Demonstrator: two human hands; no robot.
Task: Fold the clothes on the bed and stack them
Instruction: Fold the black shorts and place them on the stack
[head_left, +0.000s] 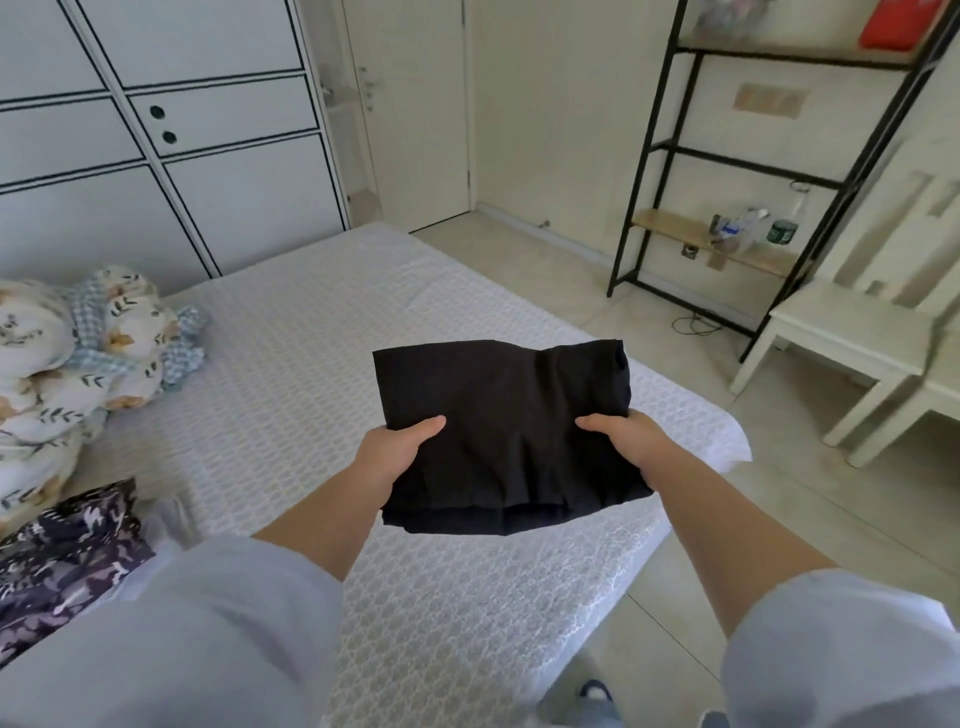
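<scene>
folded black garment held level over the bed

pale sleeves (218, 634) fill the near edge. the left hand (400, 447) and right hand (623, 441) each grip a side of the black garment (498, 415), thumbs on top, fingers hidden beneath, likely to keep its folds flat for stacking. it hangs above the bed (291, 364). a patterned dark garment (62, 561) lies at the left, a floral quilt (62, 364) beyond.

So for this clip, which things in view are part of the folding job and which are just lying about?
Part of the job:
- folded black garment, held by left hand and right hand
- patterned dark garment on the bed

Lying about:
- floral quilt
- black shelf rack with bottles
- white chair
</scene>
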